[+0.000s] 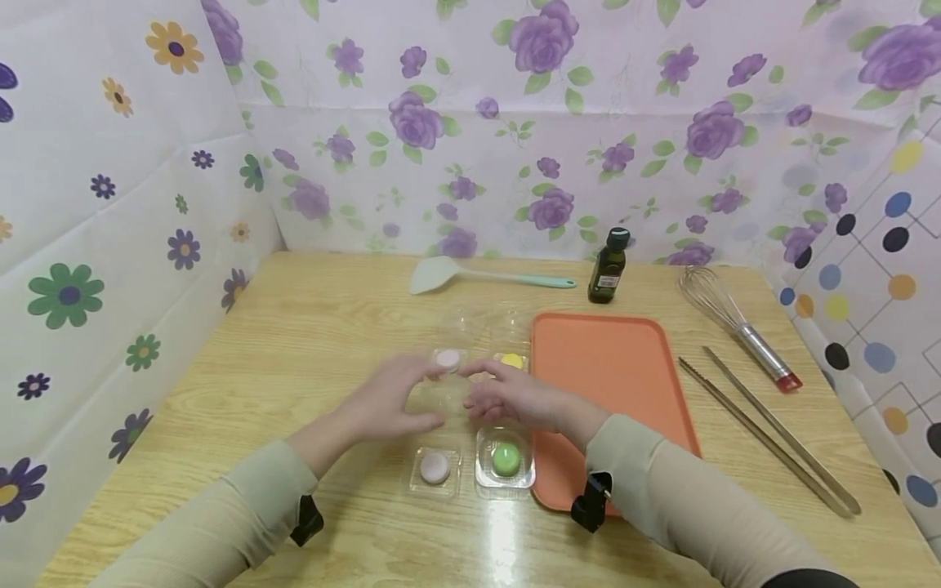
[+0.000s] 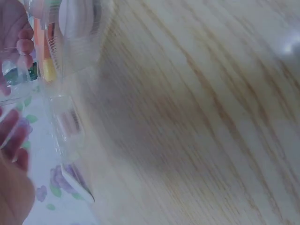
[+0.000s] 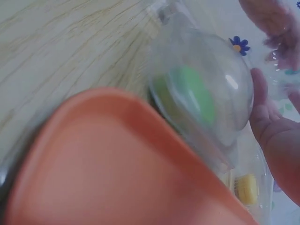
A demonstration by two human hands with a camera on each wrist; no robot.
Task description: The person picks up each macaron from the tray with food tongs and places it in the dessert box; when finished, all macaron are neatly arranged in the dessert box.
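Both hands face each other over the table's middle, with a faint clear plastic box [image 1: 446, 398] between them. My left hand [image 1: 385, 400], blurred, curves its thumb and fingers around the box's left side. From the other side my right hand [image 1: 518, 396] grips it with curled fingers. In front of the hands, a green macaron [image 1: 506, 459] sits in a clear box under a domed lid [image 3: 220, 70]. To its left lies a lilac macaron [image 1: 434, 468] in a similar box. Behind the hands are a pale pink macaron [image 1: 448, 359] and a yellow macaron [image 1: 512, 360], partly covered.
An orange tray [image 1: 603, 359] lies to the right, beneath my right forearm. Metal tongs [image 1: 772, 433] and a whisk [image 1: 735, 322] lie beyond it. A dark bottle [image 1: 608, 267] stands at the back beside a spatula [image 1: 478, 275]. Patterned cloth walls surround the wooden table [image 1: 294, 327].
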